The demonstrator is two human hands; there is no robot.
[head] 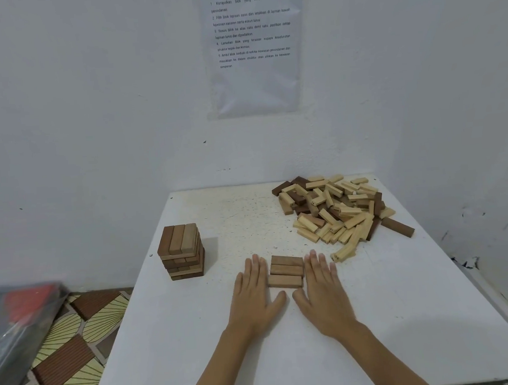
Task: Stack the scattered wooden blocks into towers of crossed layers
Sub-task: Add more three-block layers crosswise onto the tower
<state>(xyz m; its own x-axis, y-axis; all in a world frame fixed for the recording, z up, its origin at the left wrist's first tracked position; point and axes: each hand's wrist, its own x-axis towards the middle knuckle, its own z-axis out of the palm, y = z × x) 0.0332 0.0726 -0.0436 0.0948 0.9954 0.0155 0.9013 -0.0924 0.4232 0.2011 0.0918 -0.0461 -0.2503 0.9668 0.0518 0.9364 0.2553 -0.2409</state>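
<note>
Landmark for all positions: flat layer of three brown blocks (286,271), side by side, long sides touching, lying directly on the white table (196,344).

Left hand (254,296): palm down on the table, just left of the layer. Fingers straight and held together, inner edge against the left ends of the blocks. Nothing gripped or pinched.

Right hand (323,292): palm down, just right of the layer. Fingers straight and close together, inner edge against the right ends of the blocks. Nothing gripped. Both thumbs spread inward, tips near each other on the near side of the layer, not touching.

Finished tower (181,250): well to the left of the layer and slightly beyond it, upright, several crossed layers of brown blocks, three in the top layer.

Loose pile of blocks (334,209): beyond the layer and to its right, mostly pale wood with some dark pieces, unsorted. One long dark block (397,227) at the pile's right edge. A few pale blocks (343,253) just right of the right hand's fingertips.

Printed sheet (253,49): on the wall, high above the layer.

Patterned floor mat (71,337): far left of the layer, below table level.
</note>
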